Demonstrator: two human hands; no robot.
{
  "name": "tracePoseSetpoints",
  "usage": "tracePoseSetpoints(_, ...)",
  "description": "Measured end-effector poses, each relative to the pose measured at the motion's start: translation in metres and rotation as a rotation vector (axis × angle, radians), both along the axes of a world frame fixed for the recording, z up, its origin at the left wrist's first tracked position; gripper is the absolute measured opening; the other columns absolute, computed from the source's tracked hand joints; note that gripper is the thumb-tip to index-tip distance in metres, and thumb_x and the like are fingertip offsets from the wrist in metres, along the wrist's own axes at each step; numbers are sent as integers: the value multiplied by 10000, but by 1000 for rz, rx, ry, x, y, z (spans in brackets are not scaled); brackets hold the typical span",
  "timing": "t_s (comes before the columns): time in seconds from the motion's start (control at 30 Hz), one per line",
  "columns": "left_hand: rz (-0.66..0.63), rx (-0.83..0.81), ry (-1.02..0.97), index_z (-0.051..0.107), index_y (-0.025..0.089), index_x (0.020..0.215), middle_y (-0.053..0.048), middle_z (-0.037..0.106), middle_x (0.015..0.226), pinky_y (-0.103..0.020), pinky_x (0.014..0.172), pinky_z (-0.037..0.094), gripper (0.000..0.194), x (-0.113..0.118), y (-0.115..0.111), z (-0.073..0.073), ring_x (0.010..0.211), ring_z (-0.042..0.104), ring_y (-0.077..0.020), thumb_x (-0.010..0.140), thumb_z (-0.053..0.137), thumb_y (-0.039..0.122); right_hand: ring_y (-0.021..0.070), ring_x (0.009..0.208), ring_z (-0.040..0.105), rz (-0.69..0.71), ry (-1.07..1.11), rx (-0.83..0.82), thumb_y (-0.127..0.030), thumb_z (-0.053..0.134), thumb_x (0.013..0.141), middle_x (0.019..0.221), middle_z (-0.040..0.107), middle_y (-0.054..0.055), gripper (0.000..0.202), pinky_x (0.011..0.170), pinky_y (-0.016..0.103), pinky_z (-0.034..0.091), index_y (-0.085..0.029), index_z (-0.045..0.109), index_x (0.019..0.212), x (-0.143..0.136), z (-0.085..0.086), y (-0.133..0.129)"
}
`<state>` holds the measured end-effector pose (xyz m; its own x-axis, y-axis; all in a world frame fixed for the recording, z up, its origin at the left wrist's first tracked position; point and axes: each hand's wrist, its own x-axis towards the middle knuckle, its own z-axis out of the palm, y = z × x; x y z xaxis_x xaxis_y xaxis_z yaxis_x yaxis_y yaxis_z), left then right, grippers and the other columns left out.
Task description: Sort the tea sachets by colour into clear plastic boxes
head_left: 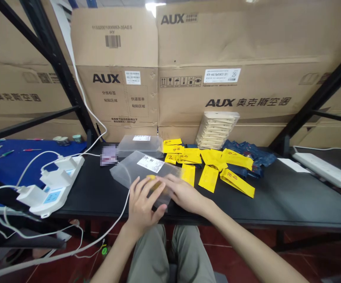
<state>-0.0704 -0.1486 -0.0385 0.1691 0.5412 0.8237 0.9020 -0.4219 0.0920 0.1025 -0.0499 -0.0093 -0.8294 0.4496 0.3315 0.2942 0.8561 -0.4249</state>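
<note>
A translucent plastic box [126, 169] with a white printed label [151, 164] lies tilted at the front of the black table. Over its near end is my left hand [145, 202], fingers bent around the plastic and thumb apart. From the right, my right hand [185, 192] grips the same end, its fingertips meeting the left fingers. Something yellow shows through the plastic under the hands; its shape is mostly hidden. Just beyond the right hand lie several flat yellow packets [208, 179] with dark print. A second translucent box [139, 147] rests behind the first.
Dark blue packets [261, 155] lie behind the yellow ones, beside a stack of cream packs [216, 129]. A power strip [60, 188] with white plugs and cables stands left; another white strip [326, 169] lies right. Cardboard [247, 47] walls the back between black shelf posts.
</note>
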Motion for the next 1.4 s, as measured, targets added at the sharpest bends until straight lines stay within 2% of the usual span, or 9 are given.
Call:
tracePoseSetpoints(0.13, 173, -71, -57, 520, 195, 1362, -137, 564, 1379, -629, 1165, 205, 484, -32, -3, -11, 1374, 395, -344, 977, 395, 461, 224, 1077, 661, -135, 58, -83, -109, 470, 906, 1248, 636, 119, 548, 908, 394, 545, -224, 442, 1442, -1, -12, 4)
tracePoseSetpoints(0.27, 217, -160, -130, 494, 190, 1350, -124, 547, 1404, -609, 1183, 223, 428, -41, -5, -19, 1403, 370, -323, 964, 456, 370, 225, 958, 702, -275, 136, -256, -233, 578, 901, 1063, 733, 54, 220, 858, 371, 538, -223, 634, 1113, -9, -15, 9)
tracePoseSetpoints(0.6, 234, -200, -122, 522, 207, 1286, -93, 594, 1362, -621, 1182, 241, 376, -39, -3, -18, 1376, 413, -309, 942, 506, 357, 233, 1118, 621, 70, 212, -314, -204, 521, 899, 1211, 651, 107, 319, 967, 408, 478, -182, 571, 1213, -33, -19, 36)
tracePoseSetpoints(0.77, 228, -162, -127, 523, 204, 1301, -102, 615, 1336, -628, 1177, 247, 395, -38, -2, -19, 1379, 420, -317, 928, 535, 334, 231, 871, 678, -300, 106, -345, -275, 657, 834, 1022, 702, 92, 383, 796, 395, 541, -165, 537, 1181, -66, -26, 46)
tracePoseSetpoints(0.9, 233, -124, -114, 533, 211, 1295, -102, 616, 1341, -616, 1173, 268, 397, -36, -1, -19, 1374, 435, -312, 912, 567, 310, 288, 1009, 658, -509, 57, -64, -449, 665, 856, 1119, 664, 177, 502, 847, 418, 530, -135, 530, 1223, -85, -27, 42)
tracePoseSetpoints(1.0, 243, -110, -99, 541, 207, 1283, -101, 616, 1343, -605, 1170, 281, 387, -35, -1, -18, 1373, 438, -305, 906, 580, 285, 278, 848, 686, -625, -67, -4, -589, 557, 895, 987, 688, 174, 480, 741, 393, 540, -138, 615, 1046, -86, -25, 37)
tracePoseSetpoints(1.13, 253, -97, -98, 555, 197, 1253, -101, 625, 1326, -605, 1167, 289, 358, -34, -1, -17, 1367, 440, -306, 904, 585, 271, 226, 830, 676, -292, -103, 25, -470, 436, 991, 876, 696, 101, 404, 756, 351, 535, -179, 653, 813, -81, -21, 33)
tracePoseSetpoints(1.23, 251, -94, -90, 564, 188, 1237, -100, 631, 1317, -611, 1163, 292, 351, -34, 0, -18, 1356, 447, -317, 898, 593, 273, 235, 1106, 615, 20, -31, 144, -296, 440, 1002, 1180, 655, 116, 267, 940, 383, 507, -178, 653, 1109, -81, -21, 31)
tracePoseSetpoints(1.4, 250, -90, -99, 579, 192, 1209, -87, 651, 1282, -597, 1170, 291, 332, -33, 0, -17, 1331, 474, -308, 886, 606, 263, 279, 1286, 507, 141, -135, 214, -304, 497, 974, 1411, 504, 173, 377, 1045, 438, 463, -142, 576, 1305, -97, -29, 34)
